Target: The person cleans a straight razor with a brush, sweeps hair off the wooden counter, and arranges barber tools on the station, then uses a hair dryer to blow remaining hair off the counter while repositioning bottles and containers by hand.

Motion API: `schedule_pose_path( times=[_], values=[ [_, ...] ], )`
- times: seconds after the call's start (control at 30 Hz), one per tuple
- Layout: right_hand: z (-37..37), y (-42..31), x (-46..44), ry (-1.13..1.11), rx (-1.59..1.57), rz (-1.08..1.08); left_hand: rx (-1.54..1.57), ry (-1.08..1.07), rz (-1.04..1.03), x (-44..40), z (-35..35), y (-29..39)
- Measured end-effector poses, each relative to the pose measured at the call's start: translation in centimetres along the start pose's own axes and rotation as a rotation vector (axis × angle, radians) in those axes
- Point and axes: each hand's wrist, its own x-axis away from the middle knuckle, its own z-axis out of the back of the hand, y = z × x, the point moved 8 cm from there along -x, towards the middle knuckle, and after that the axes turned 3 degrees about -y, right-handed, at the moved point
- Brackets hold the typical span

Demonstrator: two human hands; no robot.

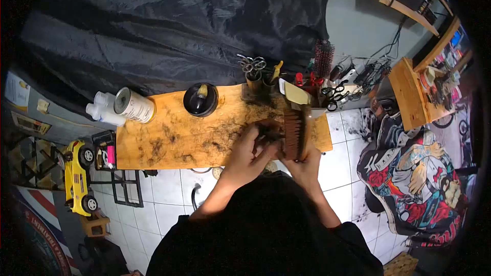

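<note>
In the head view, here's the brown-bristled brush (pixel 292 135), over the near right part of the wooden tabletop (pixel 169 110), and the right hand (pixel 306 167) has its near end, fingers wrapped round it. The left hand (pixel 245 153) is just beside it, fingers curled around something dark (pixel 269 132), too blurred to name; whether it has a firm grip, I cannot tell. The hands sit close together, and that's the first worry: one loose stroke and the bristles could rake the left fingers. Grip matters too, since the brush is held low, most of its length standing beyond the hand, so a knock at the far end might twist it free. And look what's near that end: a pale yellow flat item (pixel 297 93), with black-handled scissors (pixel 333 96) farther right; a wide swing could clip them. Hair clippings (pixel 209 145) litter the wood, and a brisk flick would likely scatter them onto the white floor tiles (pixel 340 163). Far off, metal scissors (pixel 250 63) poke from a cup (pixel 254 83), top-heavy by the look of it, so a bumped tabletop could tip them. The black bowl (pixel 194 108), well left, seems safer unless a forearm sweeps across.
</note>
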Motion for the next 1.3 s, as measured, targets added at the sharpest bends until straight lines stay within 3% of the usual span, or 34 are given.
schedule_pose_path(
  times=[0.07,0.1,0.17,0.2,0.3,0.43,0.5,0.57,0.63,0.73,0.93,1.1,1.2,1.3],
  values=[
    [1.4,0.3,-0.4,0.051,-0.005,0.010,-0.301,0.008,-0.066,-0.9,-0.1,1.9],
    [2.3,-0.6,-0.9,0.059,-0.003,0.008,-0.299,0.001,-0.069,-1.5,-0.3,1.9],
    [5.2,-4.8,-1.4,0.264,0.066,0.307,-0.442,0.137,-0.240,-2.4,-0.3,3.5],
    [5.5,-4.1,-1.3,0.266,0.069,0.261,-0.442,0.134,-0.242,-3.1,-0.6,4.0],
    [6.2,-2.8,-1.3,0.365,-0.331,0.008,-0.346,0.305,-0.363,-4.4,-0.4,6.3],
    [6.2,-2.4,-1.2,0.389,-0.239,0.031,-0.316,0.353,-0.342,-5.8,-0.9,4.7],
    [5.8,-2.6,-1.2,0.375,-0.202,0.028,-0.447,0.303,-0.316,-6.4,-1.7,3.6],
    [5.5,-2.6,-1.1,0.333,-0.205,-0.009,-0.300,0.331,-0.267,-6.6,-1.5,3.0],
    [5.0,-2.4,-1.1,0.299,-0.241,-0.056,-0.489,0.359,-0.374,-6.5,-1.7,4.2],
    [4.8,-1.7,-1.5,0.287,-0.169,0.025,-0.452,0.379,-0.336,-6.6,-1.5,4.2],
    [4.7,-1.1,-1.5,0.294,-0.142,-0.023,-0.393,0.353,-0.290,-6.4,-0.4,3.9],
    [3.2,-1.7,-2.0,0.231,-0.092,0.032,-0.556,0.347,-0.299,-4.0,1.5,2.9],
    [0.7,-2.8,-2.1,0.116,-0.200,-0.016,-0.555,0.403,-0.266,-1.0,3.5,1.4],
    [-2.8,-3.1,-2.8,-0.068,-0.058,0.025,-0.486,0.378,-0.183,1.7,6.1,1.5]
  ],
)
